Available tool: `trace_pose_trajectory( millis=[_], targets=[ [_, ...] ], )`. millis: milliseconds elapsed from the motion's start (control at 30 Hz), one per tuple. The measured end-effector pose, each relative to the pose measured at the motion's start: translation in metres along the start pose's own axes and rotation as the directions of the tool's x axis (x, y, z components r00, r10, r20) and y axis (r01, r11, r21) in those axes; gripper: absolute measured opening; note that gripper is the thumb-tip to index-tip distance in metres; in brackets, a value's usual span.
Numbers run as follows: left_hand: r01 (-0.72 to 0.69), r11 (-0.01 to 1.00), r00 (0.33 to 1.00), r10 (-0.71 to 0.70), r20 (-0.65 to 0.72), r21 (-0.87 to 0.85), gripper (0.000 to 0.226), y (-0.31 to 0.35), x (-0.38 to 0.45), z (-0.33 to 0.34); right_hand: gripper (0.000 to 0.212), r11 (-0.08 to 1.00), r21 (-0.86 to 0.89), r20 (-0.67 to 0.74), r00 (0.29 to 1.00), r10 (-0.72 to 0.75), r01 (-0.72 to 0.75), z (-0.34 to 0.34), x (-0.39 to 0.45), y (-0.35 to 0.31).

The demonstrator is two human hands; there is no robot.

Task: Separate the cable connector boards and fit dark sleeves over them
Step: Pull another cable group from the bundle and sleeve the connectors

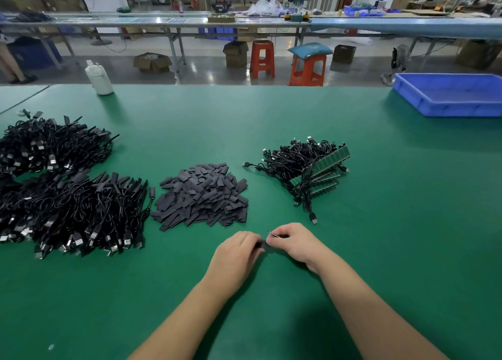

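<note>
I see a small dark sleeve (pixel 264 244) pinched between my two hands, low over the tabletop (pixel 380 196) near its front edge. My left hand (pixel 236 253) grips the sleeve's left end with curled fingers. My right hand (pixel 292 241) is clenched on a thin cable (pixel 271 233) whose end meets the sleeve; the board on it is hidden by my fingers. Just beyond my hands lies the sleeve pile (pixel 202 194). To its right, apart from it, sits a bundle (pixel 307 166) of black cables with green boards (pixel 330 160) in joined strips. To the left, two heaps of cables (pixel 68 194) spread to the tabletop's edge. A white bottle (pixel 98 77) stands far left, and a blue tray (pixel 451 94) rests at far right.
</note>
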State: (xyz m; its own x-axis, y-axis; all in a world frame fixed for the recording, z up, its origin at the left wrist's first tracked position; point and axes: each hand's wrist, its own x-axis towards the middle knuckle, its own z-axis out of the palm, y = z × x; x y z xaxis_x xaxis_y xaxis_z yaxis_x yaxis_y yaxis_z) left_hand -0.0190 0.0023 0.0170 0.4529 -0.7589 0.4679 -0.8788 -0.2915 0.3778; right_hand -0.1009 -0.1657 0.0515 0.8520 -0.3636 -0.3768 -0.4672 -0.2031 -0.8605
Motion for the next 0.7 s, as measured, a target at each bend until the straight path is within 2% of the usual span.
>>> trace_pose_trajectory(
  millis=[67,167,300,367,533,700],
  targets=[
    [0.097,0.991,0.995,-0.093,0.047,-0.089,0.027,0.000,0.000,0.001,0.012,0.997,-0.070,-0.004,1.000,-0.021,0.021,-0.001,0.001,0.001],
    [0.204,0.958,0.978,-0.191,0.079,-0.204,0.025,0.001,0.001,0.002,0.011,0.983,-0.169,-0.020,0.997,-0.080,0.075,0.000,0.003,0.000],
    [0.283,0.932,0.958,-0.267,0.099,-0.226,0.023,-0.005,-0.002,0.001,0.031,0.932,-0.355,0.002,0.997,-0.080,0.076,0.000,0.003,-0.001],
    [0.319,0.913,0.948,-0.303,0.103,-0.255,0.020,-0.008,-0.002,-0.001,0.033,0.903,-0.423,0.006,0.997,-0.081,0.076,-0.001,0.002,0.000],
    [0.375,0.874,0.927,-0.365,0.090,-0.308,0.013,-0.012,-0.004,-0.001,0.020,0.887,-0.450,0.029,0.994,-0.105,0.107,-0.004,-0.001,0.005],
    [0.361,0.897,0.933,-0.347,0.100,-0.255,0.019,-0.013,-0.004,0.001,0.024,0.879,-0.461,0.075,0.992,-0.100,0.123,-0.004,-0.001,0.002]
  ],
)
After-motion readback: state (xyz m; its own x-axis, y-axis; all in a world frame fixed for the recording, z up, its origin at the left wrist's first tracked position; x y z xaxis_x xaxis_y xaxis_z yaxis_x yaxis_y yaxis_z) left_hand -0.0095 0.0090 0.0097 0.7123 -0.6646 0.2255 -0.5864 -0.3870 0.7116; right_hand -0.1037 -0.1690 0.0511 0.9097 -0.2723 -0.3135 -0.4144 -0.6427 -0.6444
